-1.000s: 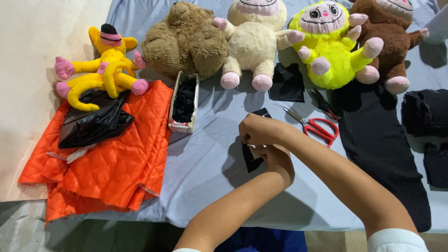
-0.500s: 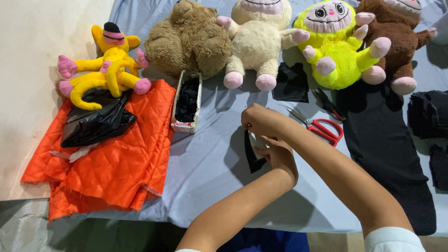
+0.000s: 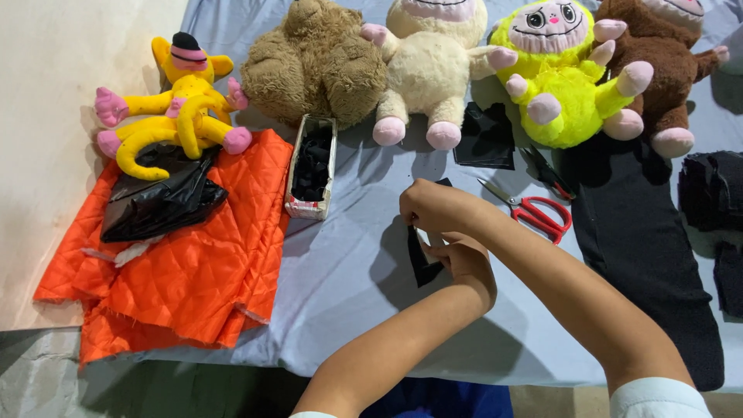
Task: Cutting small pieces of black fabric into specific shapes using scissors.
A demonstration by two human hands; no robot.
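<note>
A pale blue-grey cloth (image 3: 348,286) covers the table across most of the frame. At the left lies a bright orange fabric (image 3: 178,286) with a quilted diamond stitch pattern, and on it a glossy black plastic bag (image 3: 159,203). At the upper left sits a yellow plush toy (image 3: 174,104) with pink paws and a black hat banded in pink. Along the top edge stand a tan-brown plush (image 3: 313,66), a cream plush (image 3: 433,66) with pink feet, a neon yellow-green plush (image 3: 565,97) with a pink face and pink paws, and a dark brown plush (image 3: 658,70) with pink feet. Right of centre lie scissors (image 3: 534,210) with red handles. A small black fabric piece (image 3: 423,263) shows at centre, and black cloth (image 3: 650,255) runs down the right.
</note>
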